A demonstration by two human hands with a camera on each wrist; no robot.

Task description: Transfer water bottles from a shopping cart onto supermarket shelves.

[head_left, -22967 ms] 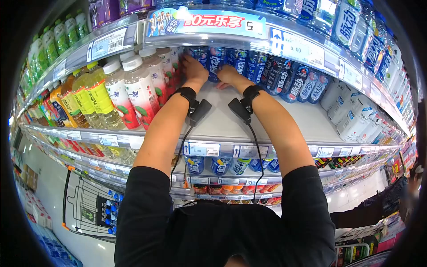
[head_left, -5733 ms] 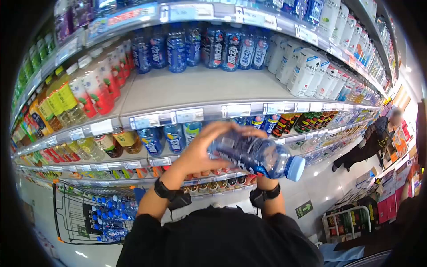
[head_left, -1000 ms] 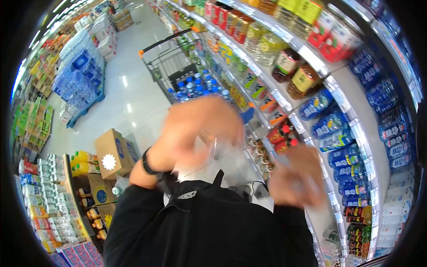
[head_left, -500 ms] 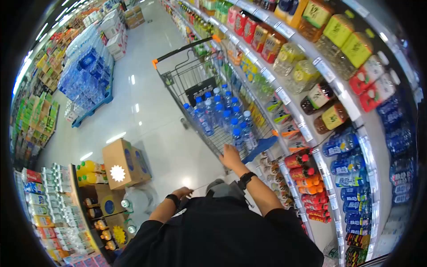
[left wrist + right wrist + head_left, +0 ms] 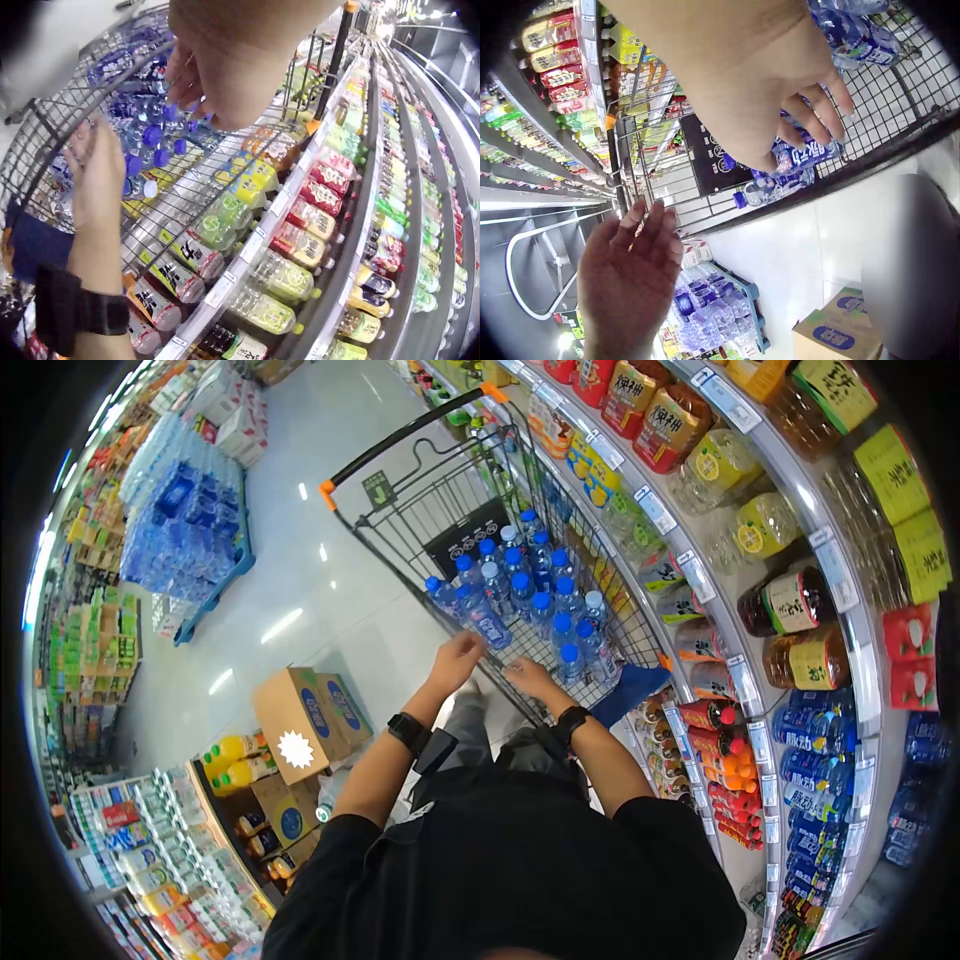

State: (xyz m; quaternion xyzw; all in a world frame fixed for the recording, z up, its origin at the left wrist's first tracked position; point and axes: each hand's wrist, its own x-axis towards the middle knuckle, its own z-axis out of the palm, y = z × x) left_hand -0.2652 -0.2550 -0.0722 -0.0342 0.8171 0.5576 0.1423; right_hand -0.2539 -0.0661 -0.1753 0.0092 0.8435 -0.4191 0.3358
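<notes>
A black wire shopping cart [image 5: 395,572] holds several blue-capped bottles [image 5: 520,595], most upright and one tilted at the near side. My left hand [image 5: 460,660] is by that tilted bottle [image 5: 486,622] at the cart's side, fingers loosely bent, nothing held; whether it touches the bottle I cannot tell. Just right of it, my right hand [image 5: 530,678] hovers by the near edge with relaxed fingers and nothing in them. The left wrist view has my left hand [image 5: 225,75] above the bottles; the right wrist view shows my right hand's [image 5: 772,97] fingers spread, my left palm [image 5: 634,262] empty.
Drink shelves [image 5: 790,580] line the right side, close to the cart. A blue cloth or bag [image 5: 630,695] hangs at its near right corner. Cardboard boxes [image 5: 290,710] stand at lower left, beside a display of bottles [image 5: 235,760]. Stacked water packs [image 5: 185,530] sit farther left.
The bottle held in both hands 5.7 s ago is no longer in them. Since half a second ago, my left hand has moved forward to the cart, beside my right, and the cart looks nearer.
</notes>
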